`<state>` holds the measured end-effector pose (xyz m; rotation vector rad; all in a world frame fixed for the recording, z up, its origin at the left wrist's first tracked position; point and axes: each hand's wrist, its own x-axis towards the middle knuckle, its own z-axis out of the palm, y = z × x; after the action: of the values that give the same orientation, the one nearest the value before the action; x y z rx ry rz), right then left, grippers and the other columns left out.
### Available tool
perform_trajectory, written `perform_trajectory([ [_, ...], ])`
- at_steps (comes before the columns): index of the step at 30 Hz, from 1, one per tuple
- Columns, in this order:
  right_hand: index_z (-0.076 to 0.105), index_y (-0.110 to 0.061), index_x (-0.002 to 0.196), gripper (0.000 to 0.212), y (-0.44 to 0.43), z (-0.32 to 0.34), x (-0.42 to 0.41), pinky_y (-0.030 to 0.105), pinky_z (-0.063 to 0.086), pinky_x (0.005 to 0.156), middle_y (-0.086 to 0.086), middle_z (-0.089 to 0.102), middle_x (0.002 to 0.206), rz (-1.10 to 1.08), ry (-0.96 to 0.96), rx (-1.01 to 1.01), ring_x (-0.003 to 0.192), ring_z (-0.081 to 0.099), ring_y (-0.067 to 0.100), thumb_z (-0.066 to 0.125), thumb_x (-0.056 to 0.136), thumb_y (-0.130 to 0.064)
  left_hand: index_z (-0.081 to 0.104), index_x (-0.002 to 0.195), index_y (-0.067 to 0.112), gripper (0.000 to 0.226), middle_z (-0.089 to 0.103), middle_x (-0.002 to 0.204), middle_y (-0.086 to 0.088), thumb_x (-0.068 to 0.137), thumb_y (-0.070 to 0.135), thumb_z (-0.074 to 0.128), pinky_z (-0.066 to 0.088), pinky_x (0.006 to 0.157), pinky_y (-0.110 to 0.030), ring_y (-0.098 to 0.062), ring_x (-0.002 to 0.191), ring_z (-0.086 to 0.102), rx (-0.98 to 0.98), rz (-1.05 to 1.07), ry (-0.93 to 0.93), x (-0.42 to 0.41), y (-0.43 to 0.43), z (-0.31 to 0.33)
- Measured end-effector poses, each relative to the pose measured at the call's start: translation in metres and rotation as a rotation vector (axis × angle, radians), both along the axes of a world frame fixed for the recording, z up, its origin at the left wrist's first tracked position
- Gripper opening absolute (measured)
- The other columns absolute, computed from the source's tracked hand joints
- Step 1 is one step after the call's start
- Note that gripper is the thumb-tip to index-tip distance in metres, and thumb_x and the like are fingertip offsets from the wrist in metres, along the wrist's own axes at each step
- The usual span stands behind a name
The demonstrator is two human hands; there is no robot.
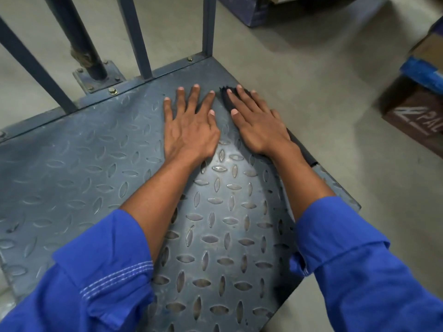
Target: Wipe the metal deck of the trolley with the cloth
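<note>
The trolley's metal deck (79, 164) is grey-blue checker plate and fills the lower left of the head view. My left hand (189, 125) lies flat on the deck near its far right corner, fingers spread, nothing under it. My right hand (256, 123) presses flat on a dark cloth (225, 98) at the deck's right edge. The cloth is mostly hidden under the hand. A zigzag-cut end shows past the fingertips, and a dark strip shows beside the wrist along the edge.
Upright blue-grey rails (136, 37) and a bolted post (93, 61) rise from the deck's far edge. Grey concrete floor (311, 92) lies to the right. Cardboard boxes (414, 116) stand at the right, another box (254, 10) at the top.
</note>
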<state>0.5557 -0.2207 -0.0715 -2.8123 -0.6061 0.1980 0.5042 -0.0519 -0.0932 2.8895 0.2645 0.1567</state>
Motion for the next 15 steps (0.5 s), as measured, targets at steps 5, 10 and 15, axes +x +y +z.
perform_trajectory([
  [5,0.007,-0.047,0.165,0.055,0.026,-0.001,0.033,0.05,0.014,0.128,-0.019,-0.002,0.174,0.028,0.022,0.004,0.162,-0.001,0.012,0.019,0.112,-0.049,0.014,0.171,0.031,0.06,0.004,0.18,-0.001,0.113,0.043,0.016,-0.005,0.133,-0.057,-0.03,0.166,-0.003,0.016,0.011,-0.009,0.003,-0.002,-0.001],
  [10,0.006,-0.044,0.166,0.055,0.049,0.006,0.051,0.054,0.012,0.129,-0.017,-0.003,0.175,0.061,0.067,0.014,0.162,-0.003,0.014,0.018,0.112,-0.047,0.015,0.171,0.028,0.06,0.007,0.18,-0.001,0.113,0.042,0.017,-0.003,0.133,-0.058,-0.03,0.166,-0.001,0.018,-0.002,-0.015,0.003,0.0,0.0],
  [15,0.006,-0.047,0.165,0.054,0.025,-0.001,0.021,0.05,0.011,0.126,-0.025,-0.002,0.173,0.022,0.017,0.013,0.161,-0.004,0.008,0.017,0.112,-0.048,0.014,0.172,0.027,0.061,0.004,0.18,-0.001,0.112,0.043,0.015,-0.004,0.133,-0.058,-0.03,0.167,-0.002,0.01,0.004,-0.01,0.001,-0.002,0.001],
])
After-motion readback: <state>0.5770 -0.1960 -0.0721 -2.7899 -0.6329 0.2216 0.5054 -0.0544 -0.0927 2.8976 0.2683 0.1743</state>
